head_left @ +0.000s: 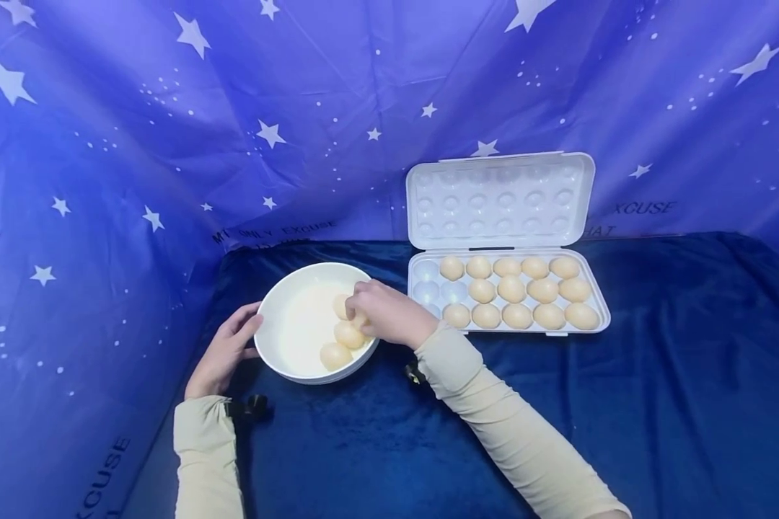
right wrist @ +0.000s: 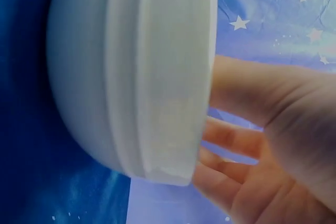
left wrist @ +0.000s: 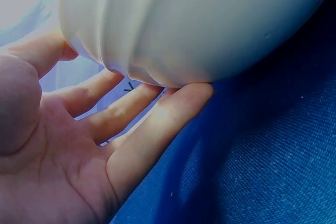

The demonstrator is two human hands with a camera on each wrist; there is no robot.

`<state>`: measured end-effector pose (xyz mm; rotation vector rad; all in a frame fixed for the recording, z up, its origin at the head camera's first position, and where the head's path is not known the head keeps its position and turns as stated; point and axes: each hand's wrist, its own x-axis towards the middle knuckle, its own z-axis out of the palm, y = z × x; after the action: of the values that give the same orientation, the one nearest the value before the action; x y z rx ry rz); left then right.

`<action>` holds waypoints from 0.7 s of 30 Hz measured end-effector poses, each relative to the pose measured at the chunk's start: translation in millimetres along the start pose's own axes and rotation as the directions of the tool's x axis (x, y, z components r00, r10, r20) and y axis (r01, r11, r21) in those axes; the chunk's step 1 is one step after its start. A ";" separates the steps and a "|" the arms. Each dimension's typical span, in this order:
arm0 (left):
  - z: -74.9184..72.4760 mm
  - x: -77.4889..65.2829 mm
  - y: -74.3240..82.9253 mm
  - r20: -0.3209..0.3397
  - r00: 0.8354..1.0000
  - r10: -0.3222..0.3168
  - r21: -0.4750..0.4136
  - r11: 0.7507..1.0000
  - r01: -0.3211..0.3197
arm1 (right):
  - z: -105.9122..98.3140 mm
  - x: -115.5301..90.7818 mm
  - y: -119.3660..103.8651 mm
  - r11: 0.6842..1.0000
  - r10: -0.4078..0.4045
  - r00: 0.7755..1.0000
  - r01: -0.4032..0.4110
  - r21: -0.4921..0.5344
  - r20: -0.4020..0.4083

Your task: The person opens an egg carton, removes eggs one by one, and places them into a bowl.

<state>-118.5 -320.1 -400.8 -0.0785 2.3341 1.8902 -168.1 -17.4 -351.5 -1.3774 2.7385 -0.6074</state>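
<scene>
A white bowl (head_left: 298,317) with several light-brown eggs (head_left: 335,356) along its right inner side is on the left part of the cloth. My left hand (head_left: 223,353) holds the bowl's left side, thumb at the rim; in the left wrist view, fingers (left wrist: 157,129) touch the outer wall below. My right hand (head_left: 389,311) reaches over the right rim, with fingers curled down around an egg (head_left: 362,322) among the others. In the right wrist view, the bowl wall (right wrist: 168,77) hides those fingertips. Right of the bowl stands an opened egg box (head_left: 606,321).
Rows of eggs (head_left: 511,289) fill most of the box, with several bare hollows (head_left: 426,271) at its left end. Its lid (head_left: 503,202) stands upright behind. Dark blue cloth (head_left: 376,447) covers the table, and a starry purple curtain (head_left: 337,86) hangs behind and at left.
</scene>
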 end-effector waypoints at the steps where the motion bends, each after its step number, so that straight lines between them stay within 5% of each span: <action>1: 1.4 0.4 -1.2 0.002 1.000 -0.002 -0.002 1.000 0.003 | 2.6 -0.5 0.7 1.000 0.010 1.000 -0.010 -0.005 0.003; 10: 2.9 -1.1 -3.8 -0.006 1.000 -0.015 -0.006 1.000 0.015 | 14.4 -4.4 2.7 1.000 0.005 1.000 -0.006 -0.018 -0.031; 16: 1.8 -0.4 -1.8 0.003 1.000 -0.012 -0.012 1.000 0.012 | 4.2 -9.9 12.3 0.997 -0.035 0.997 0.039 0.067 -0.062; 21: 0.9 0.1 -1.4 0.000 1.000 -0.002 -0.006 1.000 0.002 | -9.3 -17.2 26.3 0.995 0.016 0.988 0.000 0.103 -0.151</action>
<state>-118.3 -319.5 -402.3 -0.0810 2.3279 1.8965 -179.5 13.1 -354.8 -1.3498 2.7803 -0.8743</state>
